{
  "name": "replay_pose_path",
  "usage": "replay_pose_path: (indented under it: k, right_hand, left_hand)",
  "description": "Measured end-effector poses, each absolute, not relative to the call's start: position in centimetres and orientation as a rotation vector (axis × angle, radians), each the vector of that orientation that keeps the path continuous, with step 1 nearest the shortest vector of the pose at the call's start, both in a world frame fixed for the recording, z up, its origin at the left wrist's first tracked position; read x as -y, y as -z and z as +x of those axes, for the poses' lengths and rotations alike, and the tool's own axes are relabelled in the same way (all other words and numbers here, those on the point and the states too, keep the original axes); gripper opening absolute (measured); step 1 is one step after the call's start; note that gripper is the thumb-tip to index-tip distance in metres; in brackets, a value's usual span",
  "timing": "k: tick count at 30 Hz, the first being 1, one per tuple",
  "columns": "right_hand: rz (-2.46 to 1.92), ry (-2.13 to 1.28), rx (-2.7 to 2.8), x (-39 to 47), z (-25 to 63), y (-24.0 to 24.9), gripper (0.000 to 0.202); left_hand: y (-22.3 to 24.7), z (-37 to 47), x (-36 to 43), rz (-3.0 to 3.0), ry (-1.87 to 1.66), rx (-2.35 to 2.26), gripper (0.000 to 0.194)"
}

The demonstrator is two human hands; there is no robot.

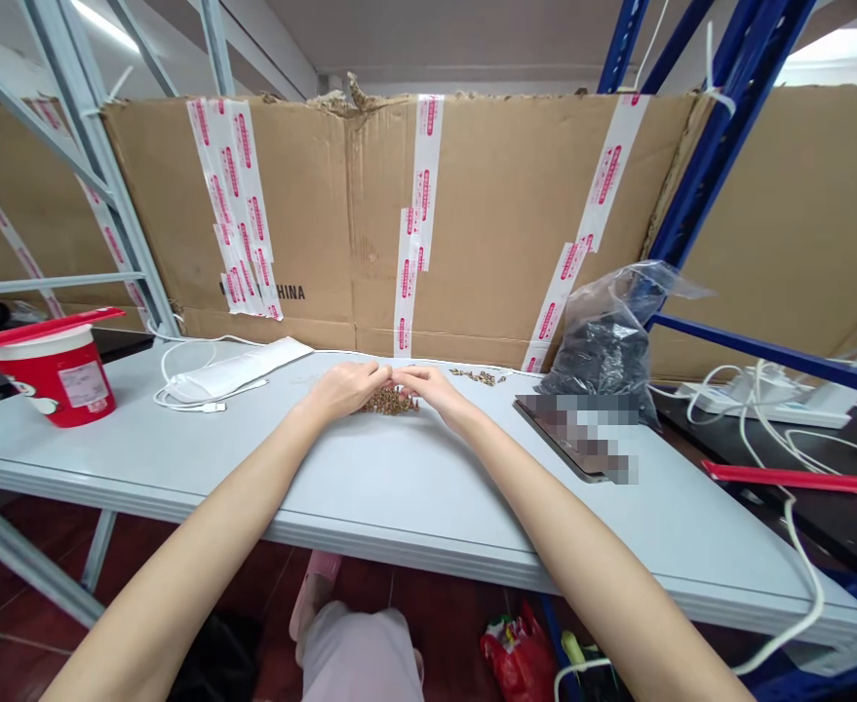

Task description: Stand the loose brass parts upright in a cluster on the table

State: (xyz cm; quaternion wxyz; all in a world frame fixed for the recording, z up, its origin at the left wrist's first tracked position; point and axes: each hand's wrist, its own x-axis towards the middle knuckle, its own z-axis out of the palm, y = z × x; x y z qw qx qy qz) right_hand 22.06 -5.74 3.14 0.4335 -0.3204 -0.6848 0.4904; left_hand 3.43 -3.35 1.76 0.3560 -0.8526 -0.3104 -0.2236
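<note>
My left hand (351, 384) and my right hand (432, 386) meet at the fingertips near the middle of the grey tabletop (399, 468). Just beneath the fingers lies a heap of small brass-coloured metal pieces (390, 401), partly covered by my hands. The fingers of both hands are closed together at the tips; anything between them is too small to make out. A smaller scatter of similar metal pieces (484, 377) lies to the right of my right hand, near the back edge.
A red and white cup (55, 375) stands at the left. White cable (209, 405) and a flat white packet (242, 370) lie near it. At right are a dark flat device (560, 439) and a clear bag of black material (603, 351). Cardboard (486, 244) walls the back.
</note>
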Motion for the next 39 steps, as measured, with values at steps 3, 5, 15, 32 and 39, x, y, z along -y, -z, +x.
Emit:
replay_pose_path:
  k: [3,5,15,32,39]
  right_hand:
    - [-0.788,-1.209,1.699,5.6,21.9,-3.1,0.021]
    - [-0.770,-1.230,1.678,5.6,21.7,-3.0,0.018]
    - [-0.621,-1.347,1.725,6.2,21.7,-3.3,0.022]
    - [-0.756,-1.053,1.825,5.4,21.8,-3.1,0.016]
    - [-0.837,-0.738,1.966,5.3,21.5,-2.3,0.020]
  left_hand:
    - [-1.7,3.3,3.3,-2.148,0.560,0.803,0.022]
    - [-1.7,3.3,3.3,-2.134,0.568,0.794,0.022]
    - [-1.9,3.1,3.6,-2.116,0.701,0.706,0.034]
    - [-1.8,2.7,3.1,-2.149,0.629,0.980,0.027]
    - [-1.9,0.5,2.0,-2.007,0.904,1.504,0.031]
